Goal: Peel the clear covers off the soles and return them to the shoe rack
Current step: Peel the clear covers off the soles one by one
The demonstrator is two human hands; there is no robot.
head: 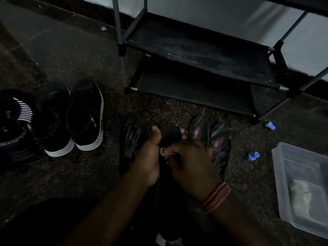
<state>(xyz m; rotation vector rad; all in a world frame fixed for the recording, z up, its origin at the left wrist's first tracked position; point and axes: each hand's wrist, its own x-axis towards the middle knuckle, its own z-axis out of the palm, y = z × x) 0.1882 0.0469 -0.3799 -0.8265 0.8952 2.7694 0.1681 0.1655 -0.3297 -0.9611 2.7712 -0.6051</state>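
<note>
I hold a black shoe [171, 134] low in the middle, toe pointing away. My left hand [150, 155] grips its left side with the thumb raised. My right hand [191, 166] is against its right side, fingers pinched on a small pale strip [164, 152] at the shoe's surface; the dim light hides what the strip is. Shiny, film-covered soles lie on the floor: one on the left [133, 137], two on the right [198, 129] [220, 144]. The black shoe rack [200, 48] stands beyond them with both visible shelves bare.
A pair of black sneakers with white soles [71, 118] stands at the left, next to a striped dark shoe [16, 118]. A clear plastic container [301, 187] sits at the right, with two blue caps [253, 155] [269, 125] nearby. The floor is dark speckled carpet.
</note>
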